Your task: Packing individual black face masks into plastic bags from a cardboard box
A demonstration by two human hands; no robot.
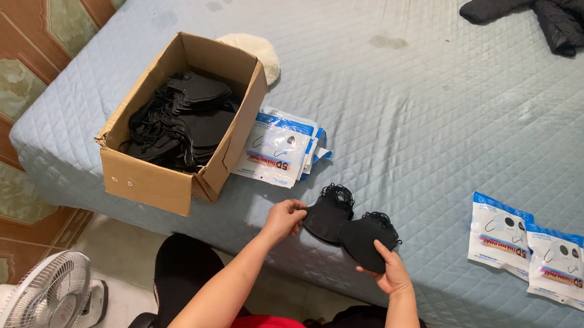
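Note:
My left hand (285, 219) pinches the edge of a black face mask (328, 214) lying near the front edge of the bed. My right hand (388, 267) grips a second black face mask (366, 238) that overlaps the first; both have curly black ear loops. An open cardboard box (158, 179) to the left holds a heap of black masks (181, 120). Beside the box lies a stack of white and blue plastic pouches (275, 152).
The blue-grey quilted mattress (429, 121) fills most of the view. Two filled white pouches (531, 250) lie at the right. A black jacket (543, 15) sits at the far right corner, a cream round pad (264, 54) behind the box, a white fan (46, 297) on the floor.

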